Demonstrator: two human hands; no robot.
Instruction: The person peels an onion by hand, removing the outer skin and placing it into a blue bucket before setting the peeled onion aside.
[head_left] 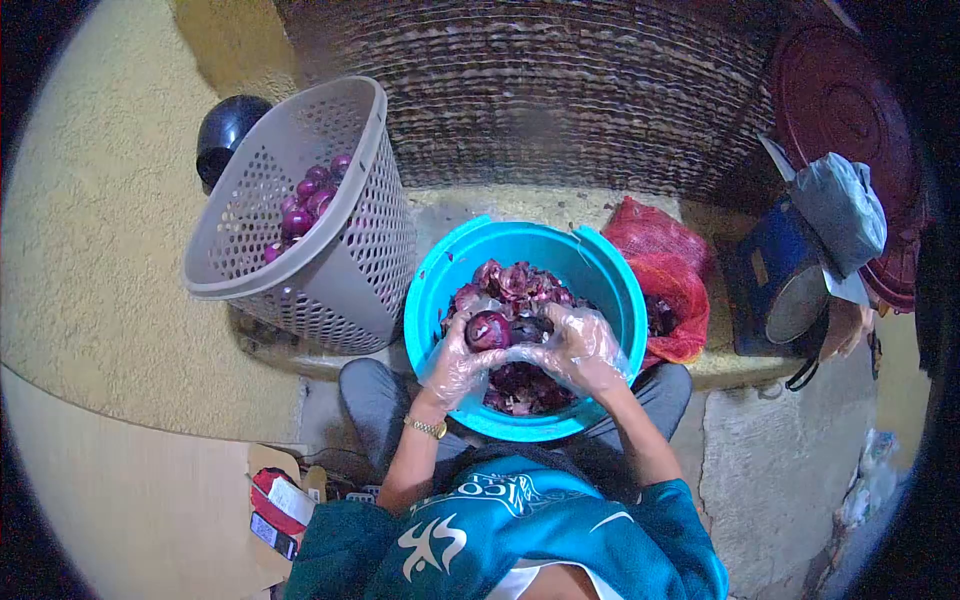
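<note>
Both my hands are in clear plastic gloves above a turquoise tub [622,290]. In my left hand [458,360] is a red onion [487,331], its fingers curled round it. My right hand [585,350] is closed around a dark object [528,330] beside the onion; what it is I cannot make out. The thumbs come close together below the two things. Under my hands the tub holds a heap of purple onion skins [520,285]. A gold watch [426,427] is on my left wrist.
A tall perforated basket [375,230] with peeled-looking purple onions [315,195] stands at left, a black round object [230,130] behind it. Right of the tub lies a red mesh bag [665,260]. Farther right are a blue container [775,280] and a dark red lid [845,110].
</note>
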